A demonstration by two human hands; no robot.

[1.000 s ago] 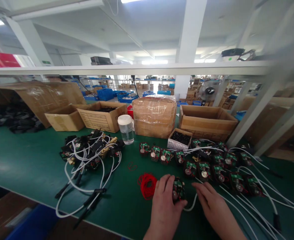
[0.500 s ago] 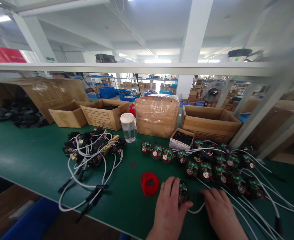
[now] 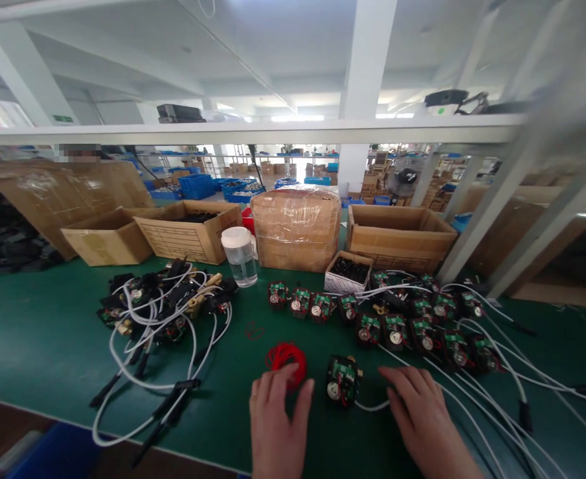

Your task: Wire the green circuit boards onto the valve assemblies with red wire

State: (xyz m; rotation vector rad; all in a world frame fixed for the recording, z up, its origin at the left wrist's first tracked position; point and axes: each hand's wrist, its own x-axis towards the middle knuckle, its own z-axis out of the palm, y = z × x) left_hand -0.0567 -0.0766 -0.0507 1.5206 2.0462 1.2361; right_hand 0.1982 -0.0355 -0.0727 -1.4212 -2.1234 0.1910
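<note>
1. With left hand (image 3: pixel 279 419), fingers and thumb spread open, hovering at one red wire coil (image 3: pixel 285 353); cannot tell whether touching.
2. With right hand (image 3: pixel 425 412), palm down and fingers loosely bent, resting just beside one circuit module (image 3: pixel 341 382); cannot tell whether gripping its white cable (image 3: pixel 372 408), partly hidden under that hand.
3. Can find that single module between both hands, sitting apart from both on the green tabletop (image 3: pixel 33 332).
4. Can count at least thirteen similar modules (image 3: pixel 395 330) beyond, set in rows: four toward the left, five along the nearest row, others behind, overlapping.
5. Cannot count the tangled assemblies (image 3: pixel 173 303) at left, heaped with white cables.
6. Can count one lidded jug (image 3: pixel 243 263), three open-topped cartons (image 3: pixel 106 247), one plastic-wrapped carton (image 3: pixel 295 229) and one small white box (image 3: pixel 342 283) of black parts.
7. Can make out printed lines on the middle-left carton's front, too blurred to read.
</note>
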